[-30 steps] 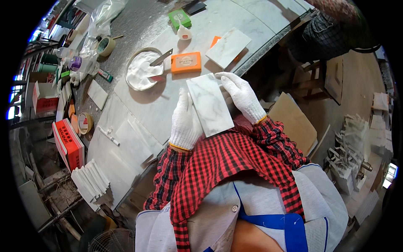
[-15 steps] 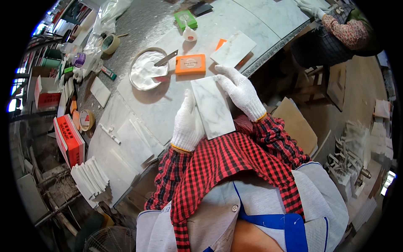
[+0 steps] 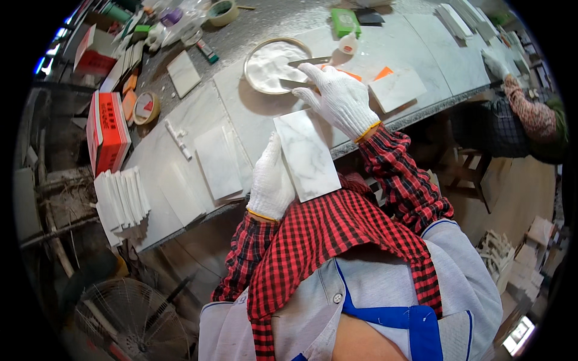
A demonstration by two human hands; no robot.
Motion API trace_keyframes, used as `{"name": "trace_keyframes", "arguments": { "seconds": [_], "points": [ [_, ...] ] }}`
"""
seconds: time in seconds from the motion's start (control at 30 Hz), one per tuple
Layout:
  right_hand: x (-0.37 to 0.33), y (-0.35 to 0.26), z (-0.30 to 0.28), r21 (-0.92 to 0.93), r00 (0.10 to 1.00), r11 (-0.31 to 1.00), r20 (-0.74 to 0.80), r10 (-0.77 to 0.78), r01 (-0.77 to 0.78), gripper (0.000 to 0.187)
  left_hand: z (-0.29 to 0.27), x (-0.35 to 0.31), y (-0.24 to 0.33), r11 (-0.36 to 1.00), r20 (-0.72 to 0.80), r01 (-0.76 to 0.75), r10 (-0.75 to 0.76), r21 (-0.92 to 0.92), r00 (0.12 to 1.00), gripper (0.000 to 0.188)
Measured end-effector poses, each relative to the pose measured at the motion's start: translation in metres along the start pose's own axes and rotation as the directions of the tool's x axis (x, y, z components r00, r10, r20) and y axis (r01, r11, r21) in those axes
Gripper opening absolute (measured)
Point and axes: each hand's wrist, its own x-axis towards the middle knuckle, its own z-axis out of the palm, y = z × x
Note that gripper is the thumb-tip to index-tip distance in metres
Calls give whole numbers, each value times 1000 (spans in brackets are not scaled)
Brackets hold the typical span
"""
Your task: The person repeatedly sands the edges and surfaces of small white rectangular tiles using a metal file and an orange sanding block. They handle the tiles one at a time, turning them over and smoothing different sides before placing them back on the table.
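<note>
My left hand (image 3: 271, 183), in a white knit glove, grips a white marble tile (image 3: 308, 157) with grey veins by its left edge, holding it tilted above my checked apron. My gloved right hand (image 3: 342, 101) is off the tile, thumb and forefinger apart, at the right rim of a round metal bowl (image 3: 245, 67) of white paste (image 3: 270, 65). A flat metal putty knife (image 3: 308, 62) lies across the bowl's right rim beside my forefinger. A second flat strip (image 3: 292, 83) shows near my thumb; whether the thumb touches it, I cannot tell.
Behind my right hand an orange box (image 3: 350, 73) is partly hidden. A white squeeze bottle (image 3: 347, 43), a green box (image 3: 345, 21) and another marble tile (image 3: 398, 90) stand around it. Stacked tiles (image 3: 121, 201) and a red box (image 3: 109, 132) lie left. A co-worker's gloved hand (image 3: 495, 64) is far right.
My right hand has let go of the tile's right edge and moved up to the bowl. The left hand keeps the tile. The view has swung, shifting the table's things right.
</note>
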Motion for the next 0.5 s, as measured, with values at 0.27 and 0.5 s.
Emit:
{"name": "trace_keyframes", "arguments": {
  "seconds": [0.27,0.5],
  "points": [
    [22,-1,35,-5,999,999,9,34,-34,29,-13,-6,17,998,-18,-56,55,-28,998,49],
    [3,0,-10,193,984,981,-177,9,26,20,-16,1,31,999,13,-12,13,-42,1000,48]
  ]
}}
